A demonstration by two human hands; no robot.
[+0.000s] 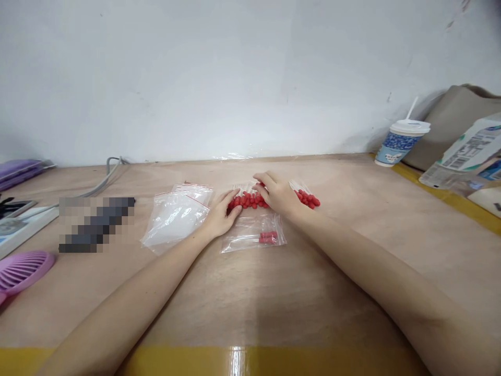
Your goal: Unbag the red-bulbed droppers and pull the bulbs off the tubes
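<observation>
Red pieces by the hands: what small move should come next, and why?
Perhaps pinch one from the red pile with the right hand: it is right there, and the clear bag nearby shows just a few red pieces.

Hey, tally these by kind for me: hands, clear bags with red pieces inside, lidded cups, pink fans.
Hands: 2 (left hand, right hand)
Clear bag with red pieces inside: 1
Lidded cup: 1
Pink fan: 1
Total: 5
</observation>
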